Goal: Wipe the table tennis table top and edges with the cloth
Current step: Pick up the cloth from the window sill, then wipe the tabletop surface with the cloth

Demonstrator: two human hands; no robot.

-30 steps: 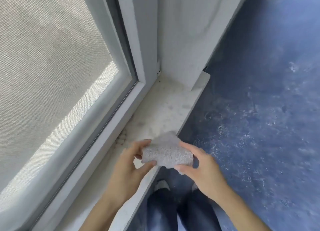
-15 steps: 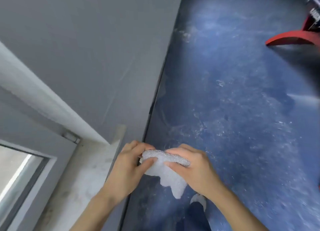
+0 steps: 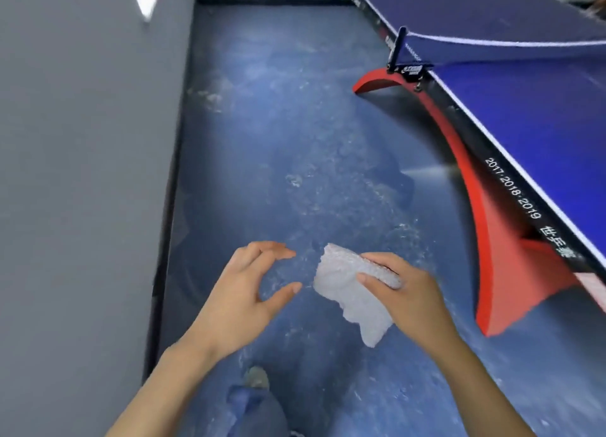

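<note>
My right hand [image 3: 416,294] pinches pale grey textured cloth [image 3: 352,308] at its top fold, rest dangling free for wiping. My left hand [image 3: 239,300] is loose, empty. Hands apart. Blue table tennis counter [image 3: 541,115] off right, probably unwiped; cloth well short of it.

I see a grey wall [image 3: 82,174]; a black skirting strip [image 3: 170,207] runs along its foot, beside a scuffed, dusty blue floor [image 3: 295,125].
</note>
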